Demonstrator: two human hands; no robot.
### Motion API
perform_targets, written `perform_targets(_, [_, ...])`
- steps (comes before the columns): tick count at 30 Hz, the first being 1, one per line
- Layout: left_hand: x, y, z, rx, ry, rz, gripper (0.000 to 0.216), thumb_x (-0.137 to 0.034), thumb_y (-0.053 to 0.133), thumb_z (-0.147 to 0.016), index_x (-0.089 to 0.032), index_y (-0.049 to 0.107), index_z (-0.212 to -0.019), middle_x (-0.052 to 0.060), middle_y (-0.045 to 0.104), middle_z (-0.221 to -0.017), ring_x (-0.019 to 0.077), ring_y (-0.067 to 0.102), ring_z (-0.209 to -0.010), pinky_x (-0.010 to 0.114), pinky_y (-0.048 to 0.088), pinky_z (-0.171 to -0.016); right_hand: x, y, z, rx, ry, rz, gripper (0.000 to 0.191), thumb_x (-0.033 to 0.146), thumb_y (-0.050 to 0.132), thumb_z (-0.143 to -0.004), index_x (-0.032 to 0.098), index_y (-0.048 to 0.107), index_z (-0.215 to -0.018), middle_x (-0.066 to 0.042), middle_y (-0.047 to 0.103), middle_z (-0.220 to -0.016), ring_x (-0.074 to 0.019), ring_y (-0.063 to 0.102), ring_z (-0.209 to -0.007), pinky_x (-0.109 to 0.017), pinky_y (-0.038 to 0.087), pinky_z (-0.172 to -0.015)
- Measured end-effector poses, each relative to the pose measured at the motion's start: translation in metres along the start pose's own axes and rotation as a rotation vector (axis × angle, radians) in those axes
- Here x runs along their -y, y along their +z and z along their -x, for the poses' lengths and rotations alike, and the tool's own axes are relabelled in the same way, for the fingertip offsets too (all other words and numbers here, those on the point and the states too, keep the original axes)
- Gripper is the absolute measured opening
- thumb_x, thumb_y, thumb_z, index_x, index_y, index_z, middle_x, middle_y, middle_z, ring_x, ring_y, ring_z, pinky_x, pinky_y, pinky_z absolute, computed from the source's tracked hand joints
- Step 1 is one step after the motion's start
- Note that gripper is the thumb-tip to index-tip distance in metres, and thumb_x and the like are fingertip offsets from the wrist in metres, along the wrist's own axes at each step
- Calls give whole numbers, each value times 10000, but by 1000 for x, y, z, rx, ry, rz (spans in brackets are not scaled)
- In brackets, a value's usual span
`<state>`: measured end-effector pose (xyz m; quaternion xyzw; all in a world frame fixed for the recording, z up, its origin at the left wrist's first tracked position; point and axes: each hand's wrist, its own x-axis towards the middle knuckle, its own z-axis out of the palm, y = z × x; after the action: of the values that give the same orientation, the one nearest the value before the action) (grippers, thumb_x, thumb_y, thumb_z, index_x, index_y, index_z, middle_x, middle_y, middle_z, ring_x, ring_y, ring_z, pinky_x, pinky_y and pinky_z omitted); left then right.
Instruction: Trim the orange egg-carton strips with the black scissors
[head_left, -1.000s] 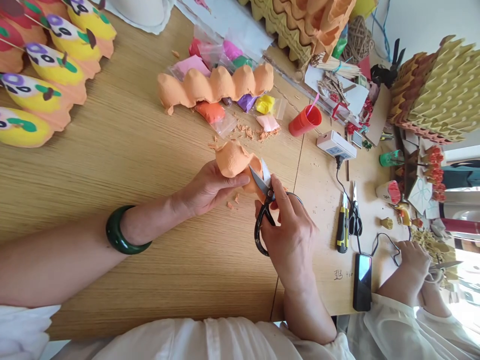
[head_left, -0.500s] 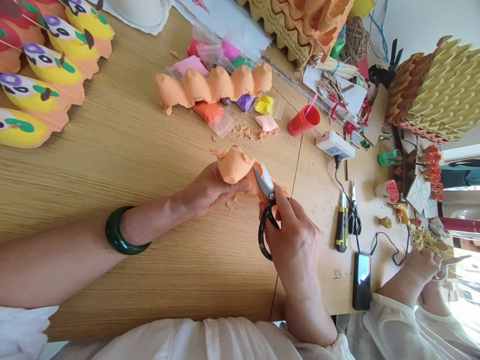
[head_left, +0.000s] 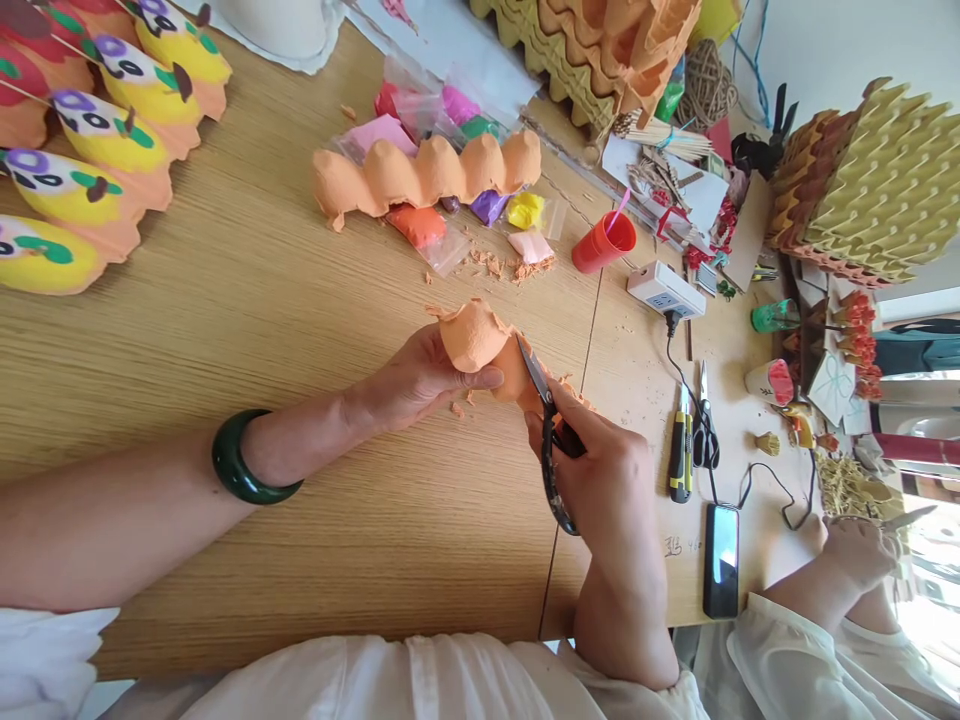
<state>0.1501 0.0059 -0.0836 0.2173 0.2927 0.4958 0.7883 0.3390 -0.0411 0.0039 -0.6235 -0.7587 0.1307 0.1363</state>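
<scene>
Currently a trimming cut is in hand. The left hand (head_left: 420, 378) holds the orange pulp cup (head_left: 471, 335) just above the table (head_left: 262, 300), fingers wrapped around its rough, domed shell. The right hand (head_left: 611, 480) clasps the black-handled scissors (head_left: 553, 455), steel blades nearly closed at the ragged rim. A further cut likely calls for reopening the blades and rotating the cup.

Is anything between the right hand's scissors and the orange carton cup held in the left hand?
Nothing visible does. The right hand holds the scissors with their blades at the edge of the orange carton cup, gripped by the left hand. Orange scraps lie on the table below, clear of the blades.
</scene>
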Motion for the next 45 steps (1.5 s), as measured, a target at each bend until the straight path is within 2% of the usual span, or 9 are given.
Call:
perform_targets(3, [0, 1, 0, -3, -11, 25, 400, -197, 1012, -603, -160, 799, -939, -6, 755, -842, 122, 666, -817, 240, 520, -798, -6, -7, -6, 131, 74, -192, 440, 313, 654, -930, 191, 764, -1338, 16, 655, -645, -104, 523, -548, -222, 451, -582])
perform_targets(6, [0, 1, -1, -11, -4, 25, 409, -191, 1013, -602, -176, 807, -955, -15, 760, -851, 114, 675, -830, 225, 531, -810, -8, -9, -9, 148, 86, -242, 440, 331, 686, -922, 166, 771, -1321, 6, 677, -691, -104, 550, -588, -221, 463, -614])
perform_targets(13, [-1, -2, -2, 114, 80, -2, 316, -194, 927, -764, -229, 808, -1055, 1, 801, -1047, 136, 719, -993, 231, 554, -918, 0, 0, -5, -58, -93, 160, 470, 468, 680, -970, 194, 746, -1345, -42, 736, -795, -143, 626, -647, -260, 416, -586])
perform_targets(24, [1, -11, 0, 133, 40, -135, 412, -275, 958, -712, -243, 791, -1087, 12, 786, -986, 174, 705, -897, 254, 543, -806, 7, -1, 10, -121, -147, 344, 373, 276, 549, -1013, 184, 763, -1303, -47, 737, -702, -118, 545, -493, -260, 320, -474])
perform_targets(27, [-1, -9, 0, 124, 26, -89, 389, -265, 976, -687, -225, 802, -1033, 9, 796, -980, 164, 716, -910, 238, 552, -810, 4, -4, 8, -78, -106, 232, 382, 278, 575, -988, 191, 774, -1303, -37, 711, -683, -111, 506, -490, -244, 346, -486])
perform_targets(31, [-3, -5, -1, 174, -17, 15, 336, -221, 971, -687, -208, 807, -980, 4, 810, -979, 154, 739, -923, 248, 566, -873, -6, -18, -1, 145, 24, -122, 369, 338, 631, -962, 200, 799, -1260, 31, 565, -606, -89, 450, -517, -212, 386, -526])
perform_targets(35, [-4, -7, -2, 167, -78, 69, 348, -205, 966, -688, -182, 801, -995, 26, 818, -1007, 159, 747, -953, 248, 568, -885, -14, -34, -8, 388, 159, -431, 319, 404, 670, -952, 172, 837, -1095, 51, 448, -585, -71, 377, -521, -202, 320, -482])
perform_targets(39, [-6, -10, -3, 82, -129, 133, 365, -245, 985, -660, -162, 803, -964, 8, 799, -902, 122, 716, -814, 206, 571, -767, -20, -33, -15, 521, 310, -674, 498, 492, 708, -921, 129, 779, -1253, 79, 361, -548, -60, 281, -454, -218, 224, -412])
perform_targets(45, [-10, -8, -3, 25, -151, 169, 349, -239, 990, -637, -168, 794, -917, -13, 769, -850, 107, 670, -742, 183, 546, -648, -27, -20, -24, 413, 296, -721, 578, 564, 743, -888, 127, 756, -1267, 59, 436, -611, -70, 352, -499, -232, 271, -444])
